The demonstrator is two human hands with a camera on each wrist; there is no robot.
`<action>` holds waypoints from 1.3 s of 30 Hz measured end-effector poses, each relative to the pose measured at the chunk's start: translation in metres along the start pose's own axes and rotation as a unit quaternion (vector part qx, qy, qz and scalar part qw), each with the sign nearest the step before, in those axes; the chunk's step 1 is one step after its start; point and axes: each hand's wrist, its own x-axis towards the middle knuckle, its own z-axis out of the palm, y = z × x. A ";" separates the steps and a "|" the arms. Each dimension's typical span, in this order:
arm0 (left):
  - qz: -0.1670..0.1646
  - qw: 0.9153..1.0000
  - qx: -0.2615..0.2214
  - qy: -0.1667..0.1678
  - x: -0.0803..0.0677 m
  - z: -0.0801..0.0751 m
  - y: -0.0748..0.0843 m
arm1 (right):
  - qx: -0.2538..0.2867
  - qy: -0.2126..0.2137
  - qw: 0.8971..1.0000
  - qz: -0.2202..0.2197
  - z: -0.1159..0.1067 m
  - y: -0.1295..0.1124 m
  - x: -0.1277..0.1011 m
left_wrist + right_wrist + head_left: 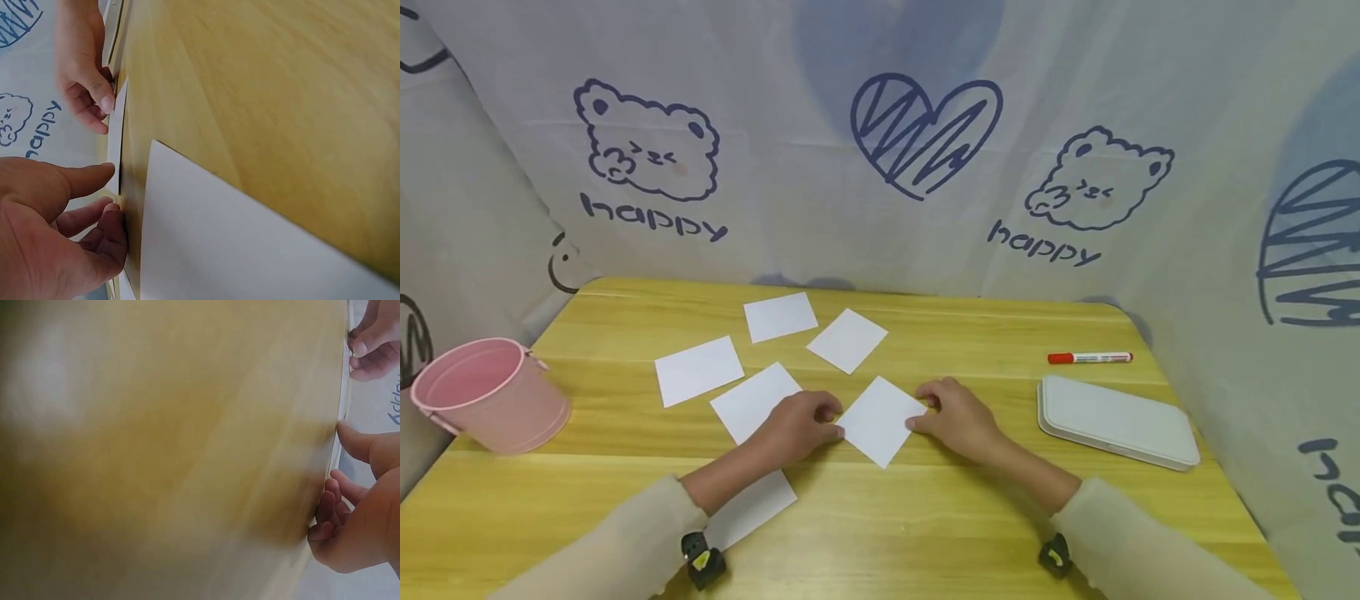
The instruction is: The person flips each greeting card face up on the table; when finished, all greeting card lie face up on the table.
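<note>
A white card [881, 422] lies turned like a diamond between the two hands, near the middle of the wooden table. My left hand [801, 427] holds its left corner, thumb tip at the edge and the other fingers curled beside it. On the opposite corner, the thumb of my right hand [962, 421] overlaps the card, with curled fingers close beyond. The left wrist view shows this card [117, 140] nearly edge-on between both hands. Another white card [756, 402] lies partly hidden behind the left hand, and one more [752, 510] is partly under the left forearm.
Farther back lie white cards: a left one [700, 371], a rear one [780, 317] and a tilted one [847, 340]. A pink bucket [497, 400] stands at the left edge. To the right are a red-capped marker [1093, 357] and a white case [1116, 421]. A printed curtain [805, 208] hangs behind.
</note>
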 end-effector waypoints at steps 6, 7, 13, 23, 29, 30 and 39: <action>0.003 1.000 0.004 0.002 0.000 0.001 0.000 | 0.016 0.001 1.000 -0.001 0.003 -0.002 -0.001; 0.004 1.000 0.003 0.002 0.001 0.001 0.000 | 0.022 0.000 1.000 0.001 0.003 -0.002 -0.001; 0.004 1.000 0.008 -0.005 0.003 0.001 0.000 | 0.057 -0.002 0.998 0.021 0.004 -0.002 -0.002; 0.010 1.000 0.006 -0.026 0.007 0.002 0.003 | 0.100 0.003 0.994 0.045 0.004 -0.001 -0.004; -0.004 0.999 -0.024 -0.039 0.009 0.002 0.003 | 0.112 0.001 0.993 0.045 0.003 0.000 -0.005; -0.007 0.998 -0.040 -0.044 0.010 0.001 0.003 | 0.114 0.001 0.993 0.042 0.002 0.000 -0.005; -0.024 0.972 -0.222 -0.078 0.017 -0.020 0.006 | 0.207 -0.009 0.978 0.005 -0.009 -0.001 -0.008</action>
